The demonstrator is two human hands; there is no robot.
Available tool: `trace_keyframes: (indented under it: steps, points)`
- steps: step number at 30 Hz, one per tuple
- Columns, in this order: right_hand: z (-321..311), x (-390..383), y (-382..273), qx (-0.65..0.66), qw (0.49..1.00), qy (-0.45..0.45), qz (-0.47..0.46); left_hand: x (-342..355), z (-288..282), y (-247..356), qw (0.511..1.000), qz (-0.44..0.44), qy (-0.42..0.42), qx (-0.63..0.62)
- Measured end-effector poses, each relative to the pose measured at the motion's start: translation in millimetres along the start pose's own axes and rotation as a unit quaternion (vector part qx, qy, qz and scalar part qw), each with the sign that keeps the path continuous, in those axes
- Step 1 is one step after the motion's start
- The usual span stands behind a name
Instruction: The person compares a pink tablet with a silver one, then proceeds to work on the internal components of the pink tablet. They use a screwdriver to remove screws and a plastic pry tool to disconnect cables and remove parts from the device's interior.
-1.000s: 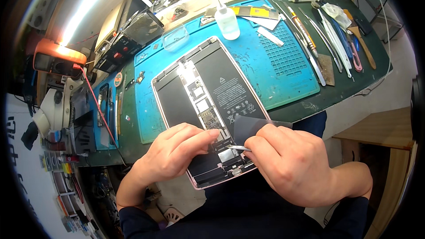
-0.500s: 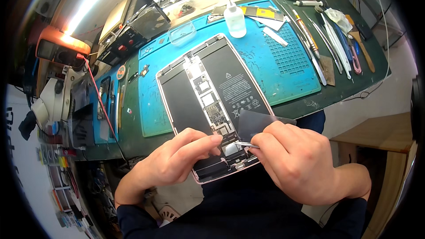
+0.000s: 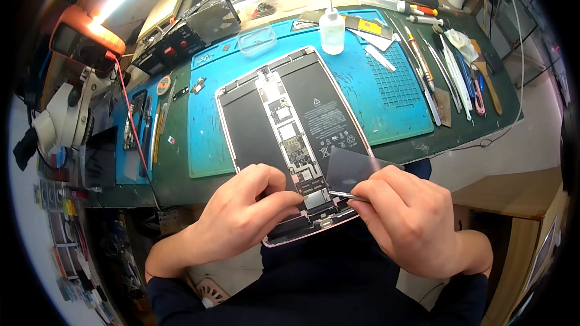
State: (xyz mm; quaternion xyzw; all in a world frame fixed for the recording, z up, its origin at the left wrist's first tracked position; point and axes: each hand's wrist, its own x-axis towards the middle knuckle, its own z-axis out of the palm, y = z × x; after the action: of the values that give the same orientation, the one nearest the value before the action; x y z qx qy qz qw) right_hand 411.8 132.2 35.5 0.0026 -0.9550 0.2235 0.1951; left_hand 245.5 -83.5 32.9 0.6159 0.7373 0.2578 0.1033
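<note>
An opened tablet (image 3: 249,127) lies tilted on the mat's near edge, its lower end overhanging toward my lap. Black battery cells flank a narrow circuit board (image 3: 294,150) with silver shields. My left hand (image 3: 244,211) is at the tablet's lower end, its fingers drawn together beside the board; whatever they pinch is hidden. My right hand (image 3: 409,217) grips slim metal tweezers (image 3: 343,194), their tip at the board's lower right side by a silver shield. A thin translucent dark sheet (image 3: 353,169) sticks out from the same hand over the right battery.
Under the tablet is a blue work mat (image 3: 205,139). A clear dropper bottle (image 3: 332,31) and a clear plastic box (image 3: 257,41) stand beyond it. Tools, including a wooden-handled brush (image 3: 490,87), lie at right. An orange multimeter (image 3: 87,37) with a red lead is at left.
The tweezers' tip has shifted slightly within the lower board area. My left index finger has bent more, while the fingertips stay near the board. The view has shifted a little.
</note>
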Motion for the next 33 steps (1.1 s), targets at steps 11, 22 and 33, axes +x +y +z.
trace_keyframes:
  steps: [11,22,33]
  points:
    - [11.2,1.1,2.5,-0.001,0.996,-0.031,-0.088,3.0,7.8,-3.1,1.0,0.011,0.013,-0.026]
    - [22.5,11.5,10.2,-0.014,0.988,-0.054,-0.145,0.8,14.1,-9.3,0.999,0.029,0.026,-0.033]
    - [20.4,25.3,17.9,0.018,0.978,-0.086,-0.188,0.7,18.8,-14.8,0.997,0.05,0.047,-0.046]
